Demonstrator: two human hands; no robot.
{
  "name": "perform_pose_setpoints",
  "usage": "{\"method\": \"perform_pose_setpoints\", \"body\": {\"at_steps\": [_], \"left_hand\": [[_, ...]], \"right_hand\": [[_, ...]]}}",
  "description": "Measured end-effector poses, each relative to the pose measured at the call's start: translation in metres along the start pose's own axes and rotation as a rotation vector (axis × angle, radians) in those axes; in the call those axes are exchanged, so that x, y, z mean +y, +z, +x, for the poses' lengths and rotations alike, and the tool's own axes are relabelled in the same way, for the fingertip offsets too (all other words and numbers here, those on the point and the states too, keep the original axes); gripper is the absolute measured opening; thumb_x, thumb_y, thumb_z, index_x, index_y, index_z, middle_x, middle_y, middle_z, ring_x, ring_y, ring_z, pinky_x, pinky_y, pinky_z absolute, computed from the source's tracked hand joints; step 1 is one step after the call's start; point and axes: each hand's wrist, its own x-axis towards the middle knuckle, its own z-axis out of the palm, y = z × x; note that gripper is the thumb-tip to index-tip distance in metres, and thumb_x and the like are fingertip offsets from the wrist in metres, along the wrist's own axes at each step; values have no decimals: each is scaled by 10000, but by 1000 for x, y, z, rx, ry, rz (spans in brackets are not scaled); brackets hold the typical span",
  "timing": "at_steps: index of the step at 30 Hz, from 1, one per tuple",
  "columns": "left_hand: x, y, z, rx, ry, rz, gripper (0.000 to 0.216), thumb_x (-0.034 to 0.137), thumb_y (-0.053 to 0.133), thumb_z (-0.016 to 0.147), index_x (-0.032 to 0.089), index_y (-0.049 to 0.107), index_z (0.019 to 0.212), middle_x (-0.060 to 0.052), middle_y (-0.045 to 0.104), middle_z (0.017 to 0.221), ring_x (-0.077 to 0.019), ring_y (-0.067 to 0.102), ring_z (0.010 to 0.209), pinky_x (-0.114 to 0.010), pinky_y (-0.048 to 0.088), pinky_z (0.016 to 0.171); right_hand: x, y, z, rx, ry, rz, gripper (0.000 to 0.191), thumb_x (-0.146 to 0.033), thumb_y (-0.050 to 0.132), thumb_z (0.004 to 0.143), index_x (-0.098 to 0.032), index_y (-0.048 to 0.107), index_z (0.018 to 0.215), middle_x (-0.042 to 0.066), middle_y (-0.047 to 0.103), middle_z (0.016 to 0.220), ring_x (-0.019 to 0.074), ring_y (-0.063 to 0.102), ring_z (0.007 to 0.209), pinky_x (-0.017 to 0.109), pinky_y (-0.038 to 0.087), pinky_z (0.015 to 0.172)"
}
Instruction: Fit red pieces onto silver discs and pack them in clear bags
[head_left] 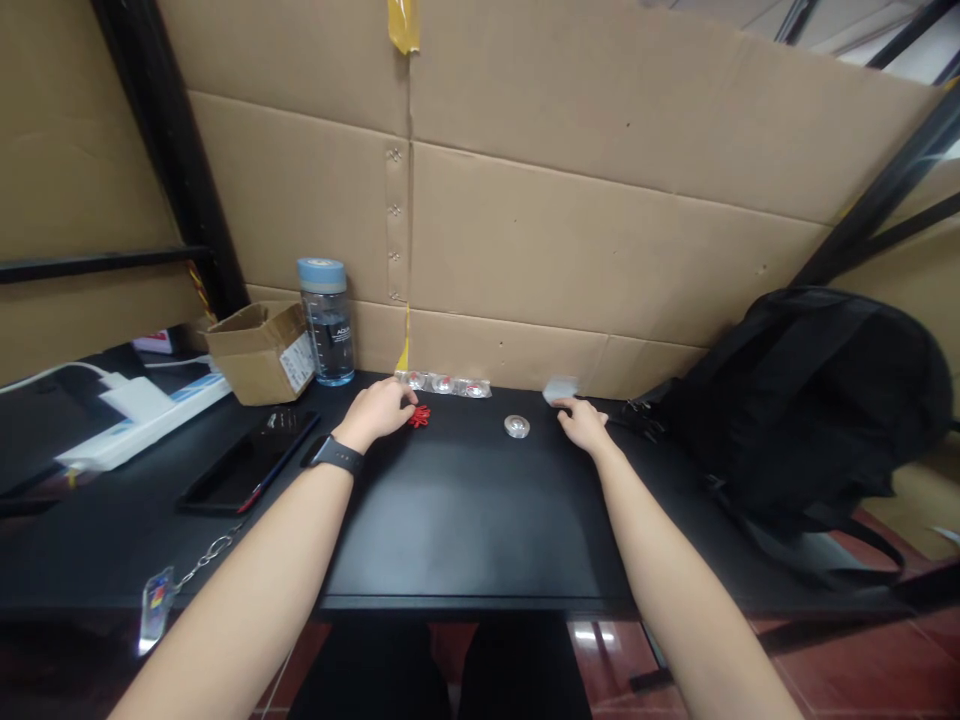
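Note:
My left hand [379,409] hovers low over the back of the black desk, fingers loosely bent and apart, with nothing visible in them. Close by its fingertips lies a small bundle of red cord-like loops [419,416]. Just behind is a row of clear plastic packets [442,384] with small red-marked pieces inside. My right hand [582,424] has its fingertips at the lower edge of a whitish translucent packet [559,386], apparently pinching it against the cardboard wall's foot. Between the hands sits a round clear disc-like piece [517,427].
On the left stand a blue-lidded water bottle [327,325], an open cardboard box [259,355] and a white power strip [150,420]. A dark phone-like device [251,462] and a keychain [156,605] lie nearer. A black backpack [810,410] sits on the right.

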Motion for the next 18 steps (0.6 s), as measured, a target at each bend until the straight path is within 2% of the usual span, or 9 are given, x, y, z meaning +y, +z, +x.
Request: {"method": "perform_pose_setpoints", "body": {"at_steps": [9, 13, 18], "left_hand": [[1, -2, 1, 13, 24, -35, 133, 312, 700, 822, 257, 794, 900, -69, 772, 1044, -272, 708, 978, -321, 512, 836], [2, -3, 0, -4, 60, -56, 87, 323, 758, 783, 278, 807, 839, -49, 779, 984, -258, 712, 931, -308, 501, 822], [2, -3, -1, -8, 61, -93, 80, 312, 803, 737, 287, 815, 813, -36, 786, 939, -247, 716, 895, -296, 493, 808]], "right_hand": [[-5, -2, 1, 64, -44, 27, 446, -235, 530, 907, -278, 648, 1335, 73, 613, 1448, 326, 506, 1356, 565, 376, 1066], [-24, 0, -3, 86, -205, 62, 501, -238, 536, 905, -270, 594, 1401, 88, 557, 1504, 336, 480, 1371, 588, 379, 1053], [-70, 13, -21, -63, -467, 77, 607, -258, 563, 905, -249, 481, 1506, 129, 464, 1573, 350, 435, 1393, 579, 380, 1042]]}}
